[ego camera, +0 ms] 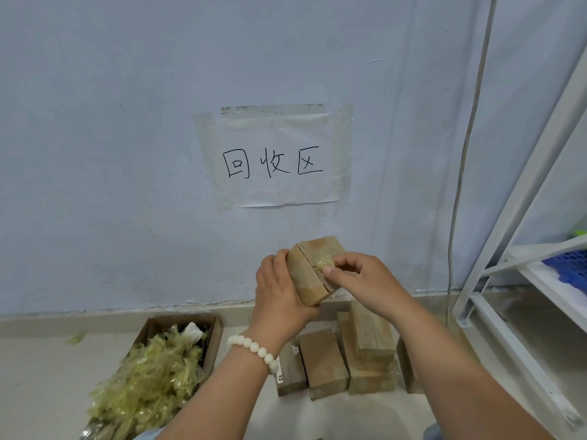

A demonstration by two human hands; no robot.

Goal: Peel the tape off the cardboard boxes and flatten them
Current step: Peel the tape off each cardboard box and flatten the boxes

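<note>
Left hand grips the cardboard box, held up at 6 o'clock from the wall sign; right hand pinches tape at its 3 o'clock edge. Pull low along the seam, steadily, probably avoiding tears

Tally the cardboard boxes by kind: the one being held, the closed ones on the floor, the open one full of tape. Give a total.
Held box, gripped by the left hand, right hand pinching its tape: 1
Closed floor boxes, some partly hidden: 5
Open box of peeled tape: 1
Total: 7
</note>
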